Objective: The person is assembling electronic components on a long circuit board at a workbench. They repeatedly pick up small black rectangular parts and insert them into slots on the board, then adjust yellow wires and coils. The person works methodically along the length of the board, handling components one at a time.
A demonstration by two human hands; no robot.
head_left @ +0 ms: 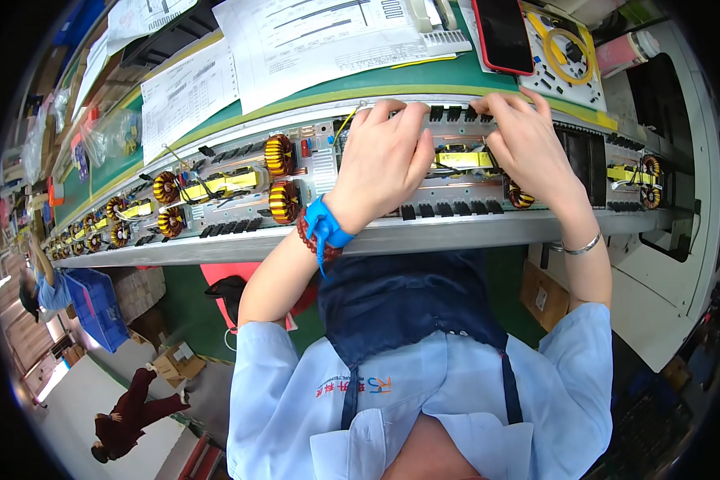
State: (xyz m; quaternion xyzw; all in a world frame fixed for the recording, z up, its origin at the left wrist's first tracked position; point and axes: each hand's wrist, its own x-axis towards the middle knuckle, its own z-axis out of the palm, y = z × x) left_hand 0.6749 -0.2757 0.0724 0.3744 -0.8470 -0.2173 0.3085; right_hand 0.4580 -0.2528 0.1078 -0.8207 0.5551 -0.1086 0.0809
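Note:
A long row of circuit boards runs across in front of me, carrying copper-wound ring coils, yellow-wrapped transformers and black upright components along both edges. Over the board's middle, my left hand is closed, its bent fingers at the far edge by the black components. What the fingertips hold, if anything, is hidden. My right hand lies farther right with curled fingers, their tips at the same far row. Its grip is also hidden. A blue strap circles my left wrist, a metal bangle my right.
Beyond the boards lie printed sheets, a red-edged phone and a tray with a yellow wire coil and small black parts. A metal rail borders the near side. Another person is at the lower left, beyond a blue crate.

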